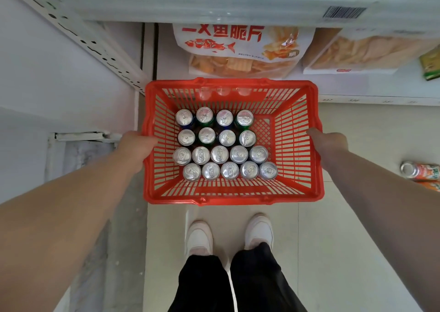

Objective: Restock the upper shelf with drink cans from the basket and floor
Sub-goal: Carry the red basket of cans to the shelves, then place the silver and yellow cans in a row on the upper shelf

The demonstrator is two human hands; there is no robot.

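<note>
A red plastic basket (295, 133) is in front of my feet, below the shelf edge. Several upright drink cans (220, 145) with silver tops stand in rows inside it, toward its left and near side. My left hand (135, 145) grips the basket's left rim, fingers curled over the edge. My right hand (327, 142) grips the right rim the same way. Two orange cans (421, 171) lie on the floor at the far right. Across the top of the view runs the edge of the white shelf (214, 4), its surface hidden.
Snack bags (240, 49) lie on the low shelf behind the basket. A perforated white shelf upright (95, 47) slants at the left. A white wall and a ledge are at the left. My white shoes (228, 235) stand on the tiled floor.
</note>
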